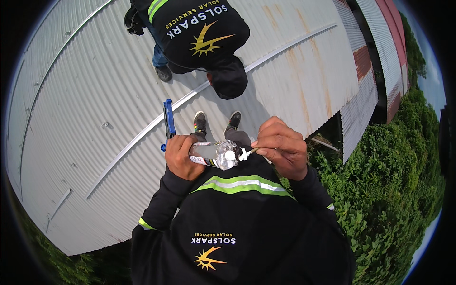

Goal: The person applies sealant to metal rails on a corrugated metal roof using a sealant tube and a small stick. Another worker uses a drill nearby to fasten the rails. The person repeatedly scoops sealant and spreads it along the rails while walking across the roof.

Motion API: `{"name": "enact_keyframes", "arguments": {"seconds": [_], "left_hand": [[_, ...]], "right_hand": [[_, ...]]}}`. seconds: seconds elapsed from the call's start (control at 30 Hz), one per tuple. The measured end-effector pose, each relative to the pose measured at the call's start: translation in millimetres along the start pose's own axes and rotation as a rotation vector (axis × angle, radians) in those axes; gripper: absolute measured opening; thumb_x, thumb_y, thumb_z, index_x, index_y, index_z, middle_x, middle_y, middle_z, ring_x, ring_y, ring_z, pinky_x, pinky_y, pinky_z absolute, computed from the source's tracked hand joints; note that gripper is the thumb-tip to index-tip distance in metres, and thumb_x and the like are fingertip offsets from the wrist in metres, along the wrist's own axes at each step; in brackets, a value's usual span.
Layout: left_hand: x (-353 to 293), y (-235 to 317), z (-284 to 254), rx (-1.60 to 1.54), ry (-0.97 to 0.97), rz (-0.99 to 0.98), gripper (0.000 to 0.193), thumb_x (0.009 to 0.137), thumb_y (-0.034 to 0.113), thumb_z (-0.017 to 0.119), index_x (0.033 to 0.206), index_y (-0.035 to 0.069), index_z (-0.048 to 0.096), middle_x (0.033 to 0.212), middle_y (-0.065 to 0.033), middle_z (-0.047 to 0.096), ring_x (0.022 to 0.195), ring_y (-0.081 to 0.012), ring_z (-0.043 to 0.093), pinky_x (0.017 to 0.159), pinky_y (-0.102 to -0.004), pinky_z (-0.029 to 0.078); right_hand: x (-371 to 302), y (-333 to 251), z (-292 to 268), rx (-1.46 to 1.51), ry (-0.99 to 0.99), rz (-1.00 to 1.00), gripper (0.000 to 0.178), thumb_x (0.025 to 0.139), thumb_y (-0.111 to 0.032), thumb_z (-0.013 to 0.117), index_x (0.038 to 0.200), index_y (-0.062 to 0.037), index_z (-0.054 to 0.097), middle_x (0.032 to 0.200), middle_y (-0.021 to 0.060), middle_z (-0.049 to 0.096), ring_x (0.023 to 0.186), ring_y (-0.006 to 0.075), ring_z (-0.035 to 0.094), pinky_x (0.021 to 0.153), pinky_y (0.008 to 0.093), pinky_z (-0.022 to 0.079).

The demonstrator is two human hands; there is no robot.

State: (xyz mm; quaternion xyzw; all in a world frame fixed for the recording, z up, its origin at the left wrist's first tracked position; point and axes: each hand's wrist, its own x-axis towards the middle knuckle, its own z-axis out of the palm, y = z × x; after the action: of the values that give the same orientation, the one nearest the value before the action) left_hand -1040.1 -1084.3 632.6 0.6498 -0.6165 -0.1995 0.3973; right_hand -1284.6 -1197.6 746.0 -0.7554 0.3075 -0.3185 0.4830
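My left hand [181, 156] is wrapped around a printed sealant tube [204, 153], its shiny end turned to the right. White paste sits on that end. Past my left fingers sticks out a blue frame [169, 118], which looks like part of a caulking gun; its join with the tube is hidden by my hand. Between thumb and fingers, my right hand [283, 148] pinches a thin stick [252, 151]. A white blob of sealant [244, 155] clings to the stick's tip, close beside the tube's end.
A co-worker [204, 38] in a black jacket and cap bends over just ahead. A long metal rail [137, 137] crosses the corrugated roof [95, 109] under us. To the right the roof edge drops off toward dense green bushes [375, 190]. More metal roofs [363, 95] lie beyond.
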Motion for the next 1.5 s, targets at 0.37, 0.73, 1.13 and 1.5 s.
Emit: {"name": "enact_keyframes", "arguments": {"seconds": [0.37, 0.73, 1.13, 1.5], "left_hand": [[-17.2, -51.1, 51.1, -0.258, -0.348, 0.016, 0.032, 0.065, 0.008, 0.079, 0.095, 0.002, 0.068, 0.087, -0.0166, 0.064, 0.083, -0.04, 0.062, 0.074, -0.0464, 0.05], [-30.7, -38.3, 140.0, -0.331, -0.713, 0.096, 0.033, 0.068, 0.013, 0.075, 0.1, 0.005, 0.07, 0.1, -0.0115, 0.073, 0.092, -0.0365, 0.067, 0.082, -0.0444, 0.05], [-49.1, -57.2, 311.4, -0.362, -1.106, 0.016, 0.033, 0.071, 0.005, 0.08, 0.103, 0.001, 0.07, 0.1, -0.0143, 0.071, 0.092, -0.0356, 0.07, 0.083, -0.0431, 0.057], [-77.4, -99.0, 413.0, -0.306, -1.212, -0.112, 0.037, 0.071, -0.007, 0.078, 0.106, 0.002, 0.07, 0.104, -0.0146, 0.07, 0.103, -0.0357, 0.07, 0.102, -0.0449, 0.054]], "right_hand": [[-79.7, 41.2, -30.4, 0.311, 0.168, 0.581, 0.011, 0.097, 0.003, 0.07, 0.107, 0.0031, 0.075, 0.098, 0.0098, 0.068, 0.08, 0.0147, 0.064, 0.072, 0.0304, 0.052], [-202.4, 184.0, -54.3, 0.578, 0.436, 0.837, 0.009, 0.104, -0.002, 0.064, 0.107, 0.0044, 0.069, 0.089, 0.0048, 0.066, 0.074, 0.0111, 0.063, 0.068, 0.0275, 0.05], [-330.9, 404.5, -53.2, 0.889, 0.861, 1.018, 0.01, 0.103, -0.006, 0.067, 0.109, 0.0015, 0.069, 0.086, 0.001, 0.063, 0.066, 0.0076, 0.055, 0.057, 0.026, 0.04], [-323.0, 598.3, -31.9, 0.607, 0.707, 0.951, 0.013, 0.099, -0.012, 0.074, 0.106, -0.0028, 0.079, 0.103, 0.0036, 0.06, 0.077, 0.011, 0.058, 0.064, 0.0284, 0.049]]}}
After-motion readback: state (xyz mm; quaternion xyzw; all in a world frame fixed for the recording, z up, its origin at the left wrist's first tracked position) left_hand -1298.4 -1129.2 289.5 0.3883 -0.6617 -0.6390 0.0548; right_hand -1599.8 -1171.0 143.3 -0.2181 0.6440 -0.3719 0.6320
